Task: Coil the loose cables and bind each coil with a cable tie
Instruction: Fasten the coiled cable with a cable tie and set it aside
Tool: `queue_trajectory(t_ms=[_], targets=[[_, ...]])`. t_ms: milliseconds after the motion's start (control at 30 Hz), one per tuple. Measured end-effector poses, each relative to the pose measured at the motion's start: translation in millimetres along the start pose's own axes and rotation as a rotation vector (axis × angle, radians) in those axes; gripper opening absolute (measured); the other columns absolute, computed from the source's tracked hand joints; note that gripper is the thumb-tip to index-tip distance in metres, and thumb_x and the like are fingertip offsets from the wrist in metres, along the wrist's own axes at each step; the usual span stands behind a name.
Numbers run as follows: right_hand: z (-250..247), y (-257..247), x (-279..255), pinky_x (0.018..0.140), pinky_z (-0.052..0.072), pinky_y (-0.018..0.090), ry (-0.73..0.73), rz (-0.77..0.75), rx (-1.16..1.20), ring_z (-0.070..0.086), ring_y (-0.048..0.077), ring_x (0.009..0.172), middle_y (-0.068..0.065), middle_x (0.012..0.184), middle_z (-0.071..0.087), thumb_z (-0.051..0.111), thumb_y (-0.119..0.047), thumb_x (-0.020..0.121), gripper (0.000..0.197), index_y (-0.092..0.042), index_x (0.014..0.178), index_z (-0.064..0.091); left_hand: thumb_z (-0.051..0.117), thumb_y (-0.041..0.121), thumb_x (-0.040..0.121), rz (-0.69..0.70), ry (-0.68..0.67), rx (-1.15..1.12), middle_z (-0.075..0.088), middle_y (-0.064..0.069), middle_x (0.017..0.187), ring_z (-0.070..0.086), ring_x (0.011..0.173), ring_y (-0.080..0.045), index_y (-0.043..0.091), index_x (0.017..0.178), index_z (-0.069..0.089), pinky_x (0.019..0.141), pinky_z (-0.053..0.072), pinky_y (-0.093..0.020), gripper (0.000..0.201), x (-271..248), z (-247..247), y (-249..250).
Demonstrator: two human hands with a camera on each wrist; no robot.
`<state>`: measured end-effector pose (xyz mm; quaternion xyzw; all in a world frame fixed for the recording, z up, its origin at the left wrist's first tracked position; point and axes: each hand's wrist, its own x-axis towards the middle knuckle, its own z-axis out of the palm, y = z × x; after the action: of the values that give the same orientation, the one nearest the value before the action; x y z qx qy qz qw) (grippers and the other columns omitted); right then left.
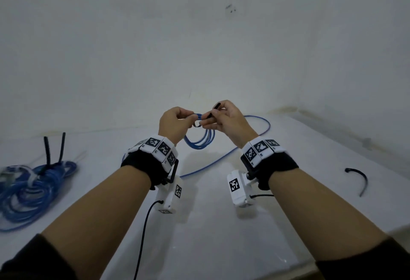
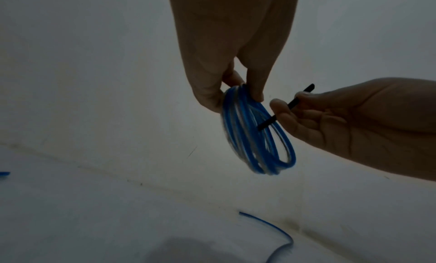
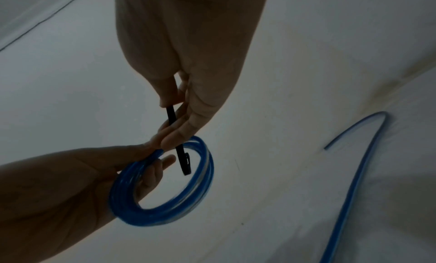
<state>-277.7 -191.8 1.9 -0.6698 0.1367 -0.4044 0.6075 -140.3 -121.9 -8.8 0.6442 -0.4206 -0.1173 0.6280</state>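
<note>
My left hand [image 1: 175, 122] pinches the blue cable coil [image 3: 162, 183] at its top, above the table's far edge, keeping the loops gathered while my right hand [image 1: 224, 117] pinches the black cable tie [image 2: 286, 106], threading it through.

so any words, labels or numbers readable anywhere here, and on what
No readable words or brand names in any view.
Wristbands: black-and-white square marker codes, with tiny characters under them too small to read.
Wrist cameras: marker codes only.
Coil, tie, cable: no print visible.
</note>
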Motion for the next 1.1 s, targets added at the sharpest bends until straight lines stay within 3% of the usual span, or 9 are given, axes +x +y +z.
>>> queue_trajectory(t_ms=[100,200,333,433,567,633,767,900,1100], targets=[[14,4,5,0.075,0.058,0.032,-0.030,-0.046,0.039,0.069,0.027,0.080,0.020,0.092,0.063,0.036,0.002,0.098,0.014,-0.009,0.091,0.042,0.072,0.010,0.078,-0.088,-0.001,-0.090,0.064,-0.005,0.070,0.058,0.061,-0.015,0.007,0.079,0.062,0.070,0.052,-0.028,0.011,2,-12,-3],[26,10,7,0.085,0.056,0.037,-0.081,-0.070,0.100,0.067,0.032,0.088,0.020,0.096,0.063,0.035,0.004,0.097,0.016,-0.008,0.090,0.042,0.077,0.010,0.073,-0.146,-0.004,-0.167,0.064,-0.008,0.072,0.057,0.063,-0.016,-0.004,0.092,0.063,0.068,0.051,-0.024,0.027,6,-25,-8],[38,15,12,0.085,0.056,0.038,-0.093,-0.058,0.187,0.069,0.029,0.084,0.019,0.095,0.065,0.038,0.000,0.097,0.012,-0.008,0.092,0.044,0.074,0.008,0.076,-0.155,0.017,-0.175,0.064,-0.008,0.078,0.059,0.070,-0.016,-0.002,0.093,0.064,0.072,0.052,-0.024,0.022,9,-40,-17],[48,19,17,0.079,0.056,0.036,-0.059,-0.053,0.188,0.068,0.022,0.071,0.016,0.090,0.066,0.042,-0.006,0.098,0.007,-0.008,0.093,0.046,0.069,0.004,0.079,-0.110,0.079,-0.151,0.066,-0.006,0.079,0.060,0.073,-0.017,0.009,0.082,0.064,0.074,0.052,-0.023,0.008,10,-50,-24],[62,26,24,0.057,0.050,0.026,0.028,-0.035,0.091,0.054,0.014,0.050,0.014,0.077,0.064,0.048,-0.012,0.096,0.007,-0.010,0.089,0.050,0.069,0.001,0.078,0.023,0.110,-0.110,0.067,-0.002,0.082,0.065,0.076,-0.011,0.014,0.078,0.063,0.070,0.051,-0.014,0.015,13,-56,-28],[68,31,28,0.051,0.043,0.026,0.064,-0.027,0.068,0.047,0.013,0.045,0.012,0.069,0.062,0.050,-0.013,0.095,0.010,-0.010,0.086,0.053,0.069,0.000,0.078,0.067,0.132,-0.108,0.068,-0.003,0.084,0.066,0.079,-0.012,0.014,0.080,0.062,0.073,0.052,-0.016,0.015,15,-57,-28],[78,41,38,0.045,0.034,0.021,0.067,-0.031,0.031,0.039,0.011,0.041,0.009,0.063,0.059,0.052,-0.015,0.095,0.016,-0.008,0.082,0.059,0.069,0.000,0.077,0.144,0.166,-0.106,0.068,-0.002,0.086,0.067,0.082,-0.014,0.017,0.083,0.059,0.076,0.053,-0.020,0.020,19,-60,-30],[83,48,42,0.044,0.034,0.018,0.039,-0.029,0.006,0.040,0.008,0.041,0.009,0.063,0.057,0.055,-0.012,0.093,0.012,-0.001,0.092,0.058,0.068,0.001,0.079,0.185,0.158,-0.083,0.069,-0.004,0.092,0.067,0.085,-0.013,0.009,0.097,0.062,0.078,0.053,-0.019,0.021,24,-62,-36],[82,65,50,0.043,0.035,0.017,0.091,-0.011,0.003,0.042,0.007,0.040,0.008,0.061,0.059,0.058,-0.011,0.091,0.010,-0.007,0.082,0.054,0.067,-0.001,0.080,0.160,0.143,-0.100,0.070,-0.003,0.090,0.067,0.085,-0.012,0.006,0.094,0.067,0.080,0.053,-0.020,0.016,31,-60,-49]])
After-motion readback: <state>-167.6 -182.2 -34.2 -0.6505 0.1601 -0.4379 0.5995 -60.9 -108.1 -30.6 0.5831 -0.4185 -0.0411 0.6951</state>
